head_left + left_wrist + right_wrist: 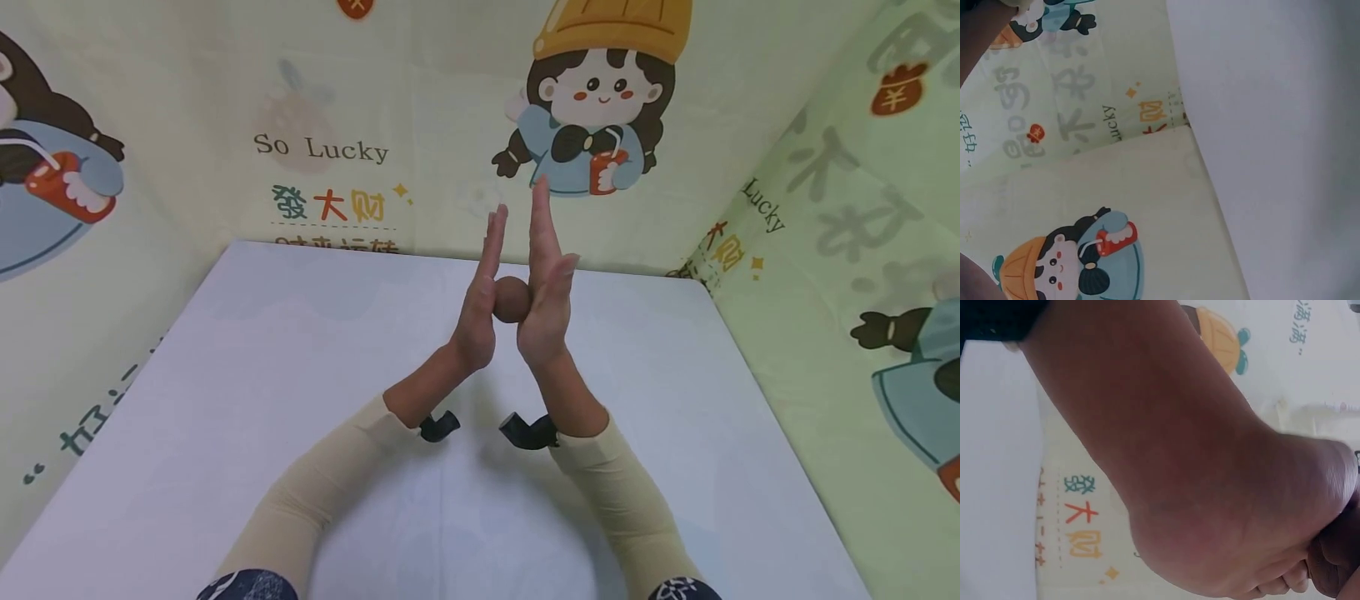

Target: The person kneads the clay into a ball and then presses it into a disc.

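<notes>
A brown ball (pixel 512 300) is held between two palms in the head view, above the far half of the white table. My left hand (pixel 477 317) presses on it from the left, fingers straight and pointing up and away. From the other side my right hand (pixel 546 312) faces it with a flat palm, the thumb standing apart from the straight fingers. The right wrist view shows the heel of the right palm (pixel 1210 531) up close. Only a sliver of skin enters the left wrist view at its edges.
The white table (pixel 225 375) spreads beneath both arms. Behind it and along its sides hang pale cloth walls (pixel 442 100) printed with cartoon figures and lettering. Dark curved pieces (pixel 528 432) stick out at the inner wrists, below the cream sleeves (pixel 330 475).
</notes>
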Motion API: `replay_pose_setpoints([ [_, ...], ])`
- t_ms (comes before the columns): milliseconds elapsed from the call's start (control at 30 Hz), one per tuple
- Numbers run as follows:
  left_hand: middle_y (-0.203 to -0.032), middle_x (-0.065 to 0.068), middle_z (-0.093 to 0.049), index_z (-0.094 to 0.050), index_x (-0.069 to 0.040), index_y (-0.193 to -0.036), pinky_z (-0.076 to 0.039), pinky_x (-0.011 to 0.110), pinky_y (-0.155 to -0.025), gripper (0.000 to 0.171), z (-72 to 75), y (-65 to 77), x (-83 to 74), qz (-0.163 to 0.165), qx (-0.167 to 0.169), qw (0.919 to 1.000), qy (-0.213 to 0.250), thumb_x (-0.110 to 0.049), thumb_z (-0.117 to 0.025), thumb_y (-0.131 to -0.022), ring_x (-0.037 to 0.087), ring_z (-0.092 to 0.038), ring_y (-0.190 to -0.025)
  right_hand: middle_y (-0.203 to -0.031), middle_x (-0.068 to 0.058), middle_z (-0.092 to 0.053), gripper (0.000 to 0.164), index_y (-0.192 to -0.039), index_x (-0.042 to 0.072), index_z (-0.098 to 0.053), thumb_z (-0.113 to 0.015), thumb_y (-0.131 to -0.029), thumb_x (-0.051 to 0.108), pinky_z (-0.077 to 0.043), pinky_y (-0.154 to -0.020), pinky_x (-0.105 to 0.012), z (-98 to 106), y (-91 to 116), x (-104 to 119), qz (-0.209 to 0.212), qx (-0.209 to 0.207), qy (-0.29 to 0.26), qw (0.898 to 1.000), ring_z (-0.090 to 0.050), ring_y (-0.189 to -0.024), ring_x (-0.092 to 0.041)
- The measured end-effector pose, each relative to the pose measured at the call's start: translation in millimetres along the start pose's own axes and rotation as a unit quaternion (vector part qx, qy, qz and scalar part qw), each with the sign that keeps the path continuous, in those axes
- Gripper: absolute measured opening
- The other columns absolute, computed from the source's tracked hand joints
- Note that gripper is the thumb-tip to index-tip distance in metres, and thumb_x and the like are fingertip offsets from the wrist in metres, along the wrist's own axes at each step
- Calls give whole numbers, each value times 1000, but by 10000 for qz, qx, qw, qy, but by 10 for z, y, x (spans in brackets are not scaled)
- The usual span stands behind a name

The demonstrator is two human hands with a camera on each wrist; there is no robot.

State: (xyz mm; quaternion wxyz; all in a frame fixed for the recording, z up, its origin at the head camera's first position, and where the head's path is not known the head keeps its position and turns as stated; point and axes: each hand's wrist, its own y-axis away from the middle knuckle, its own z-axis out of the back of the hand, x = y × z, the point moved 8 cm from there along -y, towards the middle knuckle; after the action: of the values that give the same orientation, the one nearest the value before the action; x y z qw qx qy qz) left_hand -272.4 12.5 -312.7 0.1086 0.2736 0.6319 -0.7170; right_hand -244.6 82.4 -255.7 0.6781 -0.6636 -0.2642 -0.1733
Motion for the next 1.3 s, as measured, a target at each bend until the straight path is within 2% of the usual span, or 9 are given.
replay_pose_setpoints([
  [200, -176, 13, -3, -1, 2, -166, 1, 47, -128, 87, -80, 46, -105, 180, 102, 9994, 286, -61, -13, -109, 27, 5, -161, -175, -12, -13, 98, -165, -5, -16, -20, -105, 72, -4, -128, -38, 88, -77, -53, -178, -42, -92, 9998, -9, -160, -16],
  [300, -176, 13, -2, 0, 2, -166, 0, 47, -128, 87, -99, 40, -186, 158, 105, 9990, 406, -62, -13, -109, 27, 4, -161, -175, -11, -13, 97, -165, -4, -16, -20, -105, 71, -4, -127, -38, 101, -79, -106, -238, 30, -153, 9996, -9, -160, -16],
  [400, -176, 16, -2, -1, 5, -165, 0, 49, -128, 82, -95, 11, -279, 53, 55, 9990, 438, -55, -12, -110, 28, 3, -161, -175, -12, -11, 96, -165, -5, -16, -19, -106, 70, -3, -128, -39, 82, -63, -154, -270, 156, -242, 9992, -7, -161, -17],
  [467, -175, 18, -2, -1, 5, -165, 0, 49, -128, 74, -80, -19, -327, 27, -4, 9987, 512, -44, -9, -112, 28, 3, -161, -175, -13, -11, 95, -165, -5, -16, -19, -106, 70, -4, -128, -40, 58, -40, -184, -298, 245, -300, 9988, -7, -161, -17],
  [567, -175, 19, -1, -2, 6, -165, -1, 48, -128, 66, -41, -67, -373, 66, -148, 9974, 699, -28, -6, -109, 27, 2, -162, -175, -12, -12, 93, -165, -3, -17, -19, -107, 70, -5, -128, -40, 13, 6, -225, -336, 374, -262, 9984, -7, -161, -18],
  [667, -175, 20, -2, -4, 7, -165, -1, 47, -128, 67, 10, -112, -397, 85, -322, 9955, 892, -23, -8, -105, 24, 2, -161, -175, -10, -13, 93, -166, -2, -17, -19, -107, 70, -6, -128, -41, -35, 58, -259, -360, 483, -100, 9981, -8, -161, -19],
  [933, -175, 16, -6, -7, 8, -164, -3, 42, -128, 71, 139, -190, -372, 188, -679, 9923, 1014, -32, -13, -106, 18, -1, -161, -175, -11, -12, 89, -166, 0, -17, -17, -108, 67, -5, -128, -43, -117, 148, -313, -338, 579, 20, 9977, -7, -161, -20],
  [1133, -176, 15, -7, -7, 6, -165, -4, 40, -128, 71, 256, -251, -319, 322, -977, 9895, 1016, -32, -13, -105, 15, -6, -161, -176, -7, -10, 89, -167, 1, -15, -14, -108, 68, -3, -128, -43, -182, 235, -324, -371, 637, 17, 9973, -5, -161, -21],
  [1300, -175, 16, -6, -6, 6, -165, -4, 38, -128, 72, 339, -295, -261, 331, -1117, 9884, 975, -34, -14, -105, 14, -7, -160, -176, -8, -6, 88, -167, 0, -12, -13, -108, 66, -2, -128, -46, -242, 298, -290, -266, 704, -50, 9972, -1, -162, -24],
])
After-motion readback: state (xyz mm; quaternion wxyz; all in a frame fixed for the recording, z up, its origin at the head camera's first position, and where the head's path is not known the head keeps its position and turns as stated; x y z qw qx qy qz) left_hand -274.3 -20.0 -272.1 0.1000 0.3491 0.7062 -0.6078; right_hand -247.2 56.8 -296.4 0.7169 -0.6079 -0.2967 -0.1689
